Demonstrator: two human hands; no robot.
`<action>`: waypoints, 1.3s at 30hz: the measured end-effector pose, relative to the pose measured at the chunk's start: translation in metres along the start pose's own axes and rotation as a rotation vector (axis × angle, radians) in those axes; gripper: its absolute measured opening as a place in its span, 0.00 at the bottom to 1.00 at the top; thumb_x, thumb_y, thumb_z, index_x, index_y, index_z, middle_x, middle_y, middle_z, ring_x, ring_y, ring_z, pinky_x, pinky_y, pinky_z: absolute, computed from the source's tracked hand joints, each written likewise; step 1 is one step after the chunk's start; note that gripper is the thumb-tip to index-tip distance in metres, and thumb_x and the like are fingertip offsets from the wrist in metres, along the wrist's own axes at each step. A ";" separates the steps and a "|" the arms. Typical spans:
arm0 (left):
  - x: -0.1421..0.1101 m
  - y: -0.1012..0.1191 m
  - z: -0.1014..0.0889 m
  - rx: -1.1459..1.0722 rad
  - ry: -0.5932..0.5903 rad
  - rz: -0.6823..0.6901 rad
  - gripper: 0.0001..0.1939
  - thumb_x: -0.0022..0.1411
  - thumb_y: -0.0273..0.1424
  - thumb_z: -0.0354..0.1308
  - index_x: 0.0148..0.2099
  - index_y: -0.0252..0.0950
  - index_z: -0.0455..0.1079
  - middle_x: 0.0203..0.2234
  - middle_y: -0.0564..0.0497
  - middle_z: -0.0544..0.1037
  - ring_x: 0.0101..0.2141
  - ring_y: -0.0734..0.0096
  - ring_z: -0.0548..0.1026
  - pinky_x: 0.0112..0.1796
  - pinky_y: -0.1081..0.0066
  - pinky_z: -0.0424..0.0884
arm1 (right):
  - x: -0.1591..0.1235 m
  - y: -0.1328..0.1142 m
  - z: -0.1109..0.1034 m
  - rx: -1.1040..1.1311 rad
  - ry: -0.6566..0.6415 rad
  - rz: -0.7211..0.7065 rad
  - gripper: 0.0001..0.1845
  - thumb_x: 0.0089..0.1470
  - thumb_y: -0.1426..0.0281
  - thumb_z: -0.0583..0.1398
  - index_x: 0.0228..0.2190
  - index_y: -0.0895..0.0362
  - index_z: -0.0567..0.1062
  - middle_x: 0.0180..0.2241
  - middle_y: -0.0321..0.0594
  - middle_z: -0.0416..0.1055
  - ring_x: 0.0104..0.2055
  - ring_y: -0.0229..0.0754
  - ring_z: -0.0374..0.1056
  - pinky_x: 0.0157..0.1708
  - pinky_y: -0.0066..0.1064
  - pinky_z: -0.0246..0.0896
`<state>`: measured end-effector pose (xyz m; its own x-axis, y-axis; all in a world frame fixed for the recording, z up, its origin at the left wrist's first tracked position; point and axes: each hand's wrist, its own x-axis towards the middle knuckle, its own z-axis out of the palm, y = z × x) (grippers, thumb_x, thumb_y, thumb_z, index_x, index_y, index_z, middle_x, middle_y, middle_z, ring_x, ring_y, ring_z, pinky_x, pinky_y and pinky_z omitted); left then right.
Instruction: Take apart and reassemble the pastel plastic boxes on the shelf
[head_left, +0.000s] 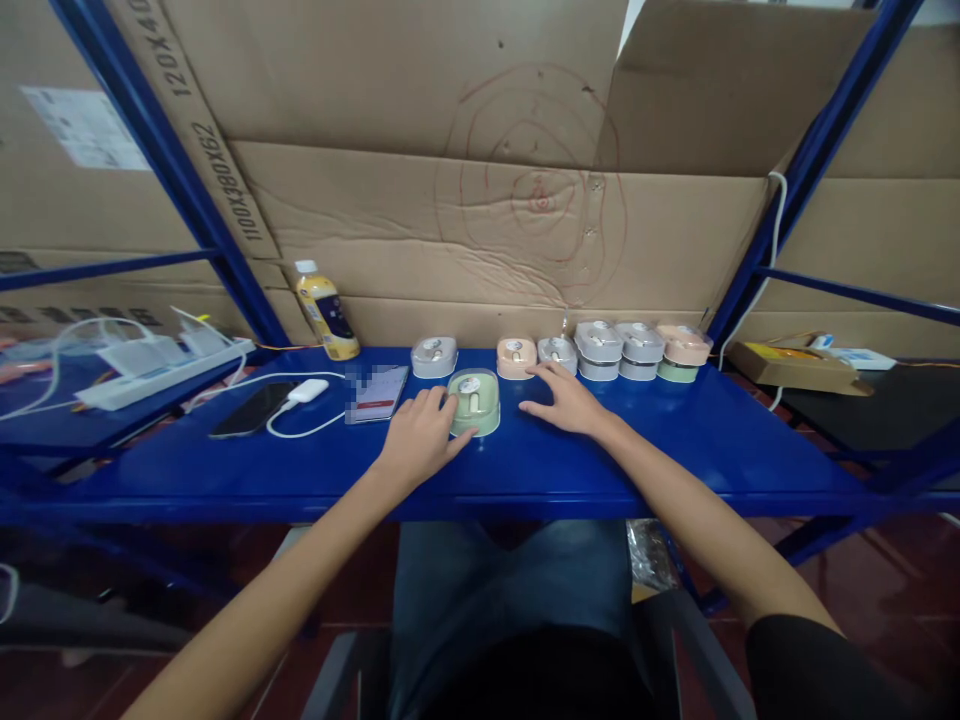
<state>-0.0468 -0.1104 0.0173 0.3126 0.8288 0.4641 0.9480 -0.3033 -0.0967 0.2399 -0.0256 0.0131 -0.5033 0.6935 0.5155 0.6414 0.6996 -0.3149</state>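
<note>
Head view, nearest first: the two hands were apart over the blue table (480,478). The left hand (417,438) touched the left side of the green case (484,408), its thumb reaching toward the front edge; how firmly it pressed could not be told. The right hand (571,400) was open and empty, its fingertips near the peach case (514,366) and grey case (557,352). A careless sweep of that hand could have knocked those two askew, while a one-sided push could have turned the green case. Left of it lay a booklet (382,393), then a phone (253,411) and a white adapter (308,391), whose loose cable (322,427) might have snagged on the left arm. Farther back, the stacked cases (598,345) might have toppled if bumped, as might the upright bottle (328,315) before the cardboard (360,215).
</note>
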 end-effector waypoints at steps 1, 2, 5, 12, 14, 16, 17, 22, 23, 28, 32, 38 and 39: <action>0.006 0.001 0.000 0.041 -0.022 -0.014 0.22 0.71 0.43 0.60 0.58 0.32 0.75 0.52 0.32 0.77 0.54 0.39 0.76 0.52 0.52 0.74 | 0.000 0.000 -0.001 0.006 0.011 0.005 0.32 0.62 0.55 0.67 0.62 0.54 0.73 0.60 0.53 0.71 0.65 0.58 0.68 0.66 0.56 0.64; 0.014 0.001 0.001 0.075 -0.048 -0.028 0.22 0.72 0.43 0.60 0.58 0.32 0.75 0.51 0.32 0.77 0.54 0.39 0.76 0.52 0.52 0.73 | -0.001 0.000 -0.002 0.012 0.023 0.013 0.30 0.63 0.56 0.66 0.61 0.54 0.73 0.59 0.52 0.72 0.63 0.58 0.69 0.65 0.55 0.65; 0.047 0.000 0.008 0.156 -0.115 -0.052 0.22 0.73 0.42 0.59 0.58 0.29 0.74 0.53 0.30 0.77 0.56 0.39 0.74 0.53 0.54 0.70 | -0.002 0.002 -0.007 0.029 0.046 0.049 0.26 0.63 0.57 0.65 0.59 0.55 0.75 0.56 0.52 0.73 0.60 0.56 0.71 0.60 0.54 0.69; 0.117 -0.014 0.034 0.173 -0.228 -0.067 0.23 0.72 0.35 0.57 0.62 0.25 0.71 0.59 0.26 0.76 0.61 0.37 0.70 0.61 0.49 0.62 | -0.003 0.003 -0.006 0.039 -0.030 0.081 0.25 0.64 0.55 0.65 0.55 0.56 0.77 0.52 0.51 0.74 0.54 0.55 0.72 0.56 0.52 0.70; 0.127 -0.023 0.039 0.157 -0.237 -0.073 0.29 0.69 0.37 0.61 0.67 0.26 0.67 0.62 0.26 0.74 0.64 0.35 0.67 0.62 0.47 0.60 | -0.003 0.003 -0.004 0.047 -0.055 0.073 0.25 0.64 0.55 0.65 0.55 0.56 0.77 0.52 0.52 0.73 0.54 0.55 0.73 0.56 0.52 0.70; 0.132 -0.033 0.042 0.137 -0.228 -0.098 0.40 0.65 0.41 0.65 0.72 0.27 0.60 0.67 0.25 0.68 0.69 0.30 0.61 0.64 0.44 0.57 | -0.004 0.004 -0.003 0.053 -0.062 0.065 0.24 0.64 0.55 0.65 0.55 0.56 0.77 0.52 0.51 0.73 0.53 0.54 0.73 0.56 0.52 0.70; 0.133 -0.038 0.043 0.119 -0.229 -0.122 0.45 0.63 0.43 0.67 0.74 0.28 0.57 0.70 0.25 0.64 0.70 0.28 0.57 0.65 0.42 0.56 | -0.004 0.005 -0.002 0.056 -0.061 0.060 0.24 0.64 0.55 0.65 0.55 0.55 0.77 0.52 0.51 0.73 0.53 0.54 0.73 0.56 0.52 0.70; 0.122 -0.049 0.041 0.053 -0.309 -0.199 0.42 0.66 0.48 0.62 0.72 0.30 0.58 0.71 0.25 0.62 0.71 0.31 0.58 0.65 0.41 0.58 | -0.004 0.007 -0.002 0.079 -0.075 0.060 0.23 0.63 0.56 0.65 0.54 0.56 0.78 0.51 0.49 0.74 0.50 0.52 0.74 0.53 0.49 0.71; 0.114 -0.047 0.040 0.064 -0.296 -0.186 0.39 0.67 0.47 0.61 0.71 0.30 0.60 0.70 0.25 0.64 0.70 0.32 0.59 0.65 0.42 0.59 | -0.004 0.007 -0.002 0.082 -0.078 0.062 0.23 0.63 0.56 0.66 0.54 0.56 0.78 0.51 0.50 0.74 0.50 0.52 0.75 0.53 0.48 0.71; 0.043 -0.025 0.024 0.068 -0.122 -0.089 0.33 0.66 0.44 0.61 0.65 0.28 0.65 0.65 0.23 0.69 0.65 0.27 0.65 0.62 0.38 0.63 | -0.003 0.002 -0.002 0.089 -0.082 0.062 0.21 0.63 0.58 0.66 0.52 0.58 0.79 0.49 0.50 0.76 0.48 0.51 0.75 0.52 0.48 0.72; -0.010 0.002 0.009 -0.124 0.021 0.056 0.34 0.65 0.42 0.63 0.68 0.33 0.63 0.67 0.27 0.68 0.69 0.27 0.63 0.66 0.34 0.59 | -0.003 -0.010 -0.001 0.151 -0.056 -0.001 0.30 0.60 0.54 0.69 0.57 0.57 0.76 0.57 0.53 0.73 0.57 0.55 0.73 0.61 0.52 0.68; -0.008 0.029 0.001 -0.580 -0.066 0.388 0.37 0.67 0.42 0.65 0.72 0.41 0.58 0.73 0.37 0.62 0.74 0.46 0.57 0.71 0.45 0.59 | -0.006 -0.020 -0.006 0.206 -0.169 -0.183 0.65 0.40 0.44 0.77 0.72 0.50 0.60 0.75 0.54 0.52 0.77 0.64 0.50 0.73 0.59 0.51; -0.002 0.030 0.005 -0.623 -0.069 0.370 0.41 0.65 0.42 0.67 0.74 0.40 0.56 0.74 0.36 0.59 0.75 0.45 0.54 0.72 0.45 0.58 | -0.007 -0.020 -0.007 0.207 -0.199 -0.174 0.65 0.41 0.44 0.77 0.72 0.50 0.60 0.74 0.55 0.56 0.75 0.64 0.54 0.72 0.59 0.53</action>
<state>-0.0187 -0.1190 0.0095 0.6287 0.6417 0.4393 0.5753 -0.7639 0.2924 0.2349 -0.0451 0.0215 -0.7115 0.5662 0.4161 0.4147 0.8164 -0.4018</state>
